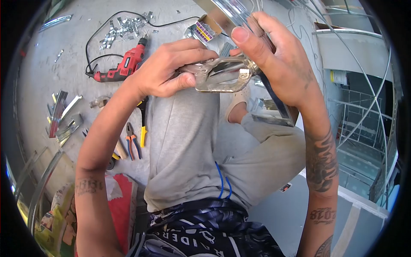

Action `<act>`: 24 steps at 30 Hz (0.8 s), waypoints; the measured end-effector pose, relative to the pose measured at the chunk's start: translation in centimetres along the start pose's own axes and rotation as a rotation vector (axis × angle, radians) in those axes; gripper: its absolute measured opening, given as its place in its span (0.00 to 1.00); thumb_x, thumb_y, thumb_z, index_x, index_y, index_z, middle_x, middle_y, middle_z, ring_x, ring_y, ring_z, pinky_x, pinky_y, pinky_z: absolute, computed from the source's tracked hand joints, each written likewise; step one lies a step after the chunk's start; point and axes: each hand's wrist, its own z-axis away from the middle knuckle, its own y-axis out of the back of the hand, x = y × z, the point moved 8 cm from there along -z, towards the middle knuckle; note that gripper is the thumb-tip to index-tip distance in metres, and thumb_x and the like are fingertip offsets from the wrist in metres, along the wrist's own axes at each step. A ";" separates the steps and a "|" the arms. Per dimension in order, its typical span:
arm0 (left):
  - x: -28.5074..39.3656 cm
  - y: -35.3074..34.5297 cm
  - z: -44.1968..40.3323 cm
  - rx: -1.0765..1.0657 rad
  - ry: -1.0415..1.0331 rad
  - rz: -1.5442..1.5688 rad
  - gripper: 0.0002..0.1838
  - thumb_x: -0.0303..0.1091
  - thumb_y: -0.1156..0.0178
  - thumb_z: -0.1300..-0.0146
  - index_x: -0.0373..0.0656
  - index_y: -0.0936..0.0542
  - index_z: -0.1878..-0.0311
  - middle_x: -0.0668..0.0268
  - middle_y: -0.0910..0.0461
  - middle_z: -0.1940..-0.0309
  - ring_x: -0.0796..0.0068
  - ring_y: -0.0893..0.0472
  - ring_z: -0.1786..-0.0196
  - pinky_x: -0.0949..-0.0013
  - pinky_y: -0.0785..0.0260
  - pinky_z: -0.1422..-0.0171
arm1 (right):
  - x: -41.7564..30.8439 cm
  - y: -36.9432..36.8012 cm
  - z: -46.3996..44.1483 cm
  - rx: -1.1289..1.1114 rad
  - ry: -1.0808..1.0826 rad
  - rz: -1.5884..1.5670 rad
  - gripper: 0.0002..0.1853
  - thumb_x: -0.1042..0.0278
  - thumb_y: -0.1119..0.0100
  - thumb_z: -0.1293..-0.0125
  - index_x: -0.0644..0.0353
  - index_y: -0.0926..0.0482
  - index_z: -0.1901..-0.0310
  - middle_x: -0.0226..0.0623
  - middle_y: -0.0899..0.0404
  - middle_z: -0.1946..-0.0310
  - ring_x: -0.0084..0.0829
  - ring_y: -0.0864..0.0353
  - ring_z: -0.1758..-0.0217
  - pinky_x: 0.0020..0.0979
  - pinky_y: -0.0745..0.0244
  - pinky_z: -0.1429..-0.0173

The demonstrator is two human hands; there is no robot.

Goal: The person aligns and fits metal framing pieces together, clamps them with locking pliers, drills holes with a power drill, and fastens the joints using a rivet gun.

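Note:
My left hand (171, 64) is closed around one end of a pair of locking pliers (220, 89), made of shiny bare metal. The pliers lie sideways above my lap, with their open frame and screw end pointing to my right hand. My right hand (282, 64) is wrapped round a shiny metal channel (224, 15), thumb pressed along its upper part. This channel runs from the top of the view down past my right wrist, to a lower metal end (274, 118). Where pliers and channel meet, my fingers partly cover them, so I cannot tell whether the jaws grip it.
On the floor at left lie a red corded drill (124, 66), metal offcuts (124, 30), orange-blue pliers (133, 141), a yellow-handled tool (143, 128) and channel pieces (60, 113). A small open box (203, 32) stands ahead. Scaffolding (364, 107) rises at right beside a drop.

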 end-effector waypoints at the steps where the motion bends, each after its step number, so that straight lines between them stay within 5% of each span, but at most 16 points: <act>1: 0.0 0.0 0.1 -0.016 0.017 0.000 0.40 0.68 0.56 0.31 0.33 0.22 0.45 0.51 0.22 0.60 0.49 0.23 0.58 0.56 0.30 0.51 | 0.1 -0.1 0.0 -0.013 0.011 0.027 0.28 0.39 0.41 0.31 0.64 0.25 0.55 0.30 0.26 0.65 0.25 0.17 0.57 0.25 0.25 0.53; 11: -1.0 -0.7 0.3 0.000 -0.032 -0.026 0.40 0.71 0.57 0.33 0.37 0.23 0.48 0.53 0.21 0.60 0.47 0.21 0.58 0.55 0.29 0.51 | -1.7 -0.6 -0.1 -0.017 0.061 0.116 0.25 0.43 0.41 0.31 0.63 0.24 0.58 0.28 0.27 0.70 0.21 0.20 0.58 0.25 0.28 0.54; 14: -1.7 -0.9 0.3 0.010 -0.036 -0.060 0.41 0.72 0.55 0.35 0.37 0.23 0.48 0.53 0.20 0.61 0.47 0.21 0.58 0.55 0.29 0.52 | -4.9 0.2 0.2 0.116 0.216 0.381 0.25 0.46 0.38 0.33 0.62 0.32 0.72 0.34 0.37 0.79 0.27 0.37 0.73 0.32 0.39 0.68; 18: -1.9 -1.3 0.4 0.002 0.030 0.027 0.42 0.74 0.53 0.37 0.37 0.22 0.49 0.52 0.20 0.61 0.47 0.20 0.58 0.55 0.29 0.52 | -4.8 -0.1 0.2 0.062 0.125 0.304 0.27 0.43 0.39 0.33 0.61 0.32 0.73 0.33 0.40 0.80 0.27 0.39 0.73 0.31 0.41 0.68; 24: -2.4 -0.9 0.9 0.051 0.002 -0.128 0.37 0.72 0.50 0.37 0.39 0.22 0.59 0.56 0.24 0.75 0.49 0.22 0.70 0.57 0.31 0.66 | -4.6 -0.2 0.5 0.080 0.033 0.274 0.27 0.43 0.37 0.34 0.60 0.33 0.74 0.33 0.39 0.78 0.26 0.39 0.73 0.31 0.40 0.68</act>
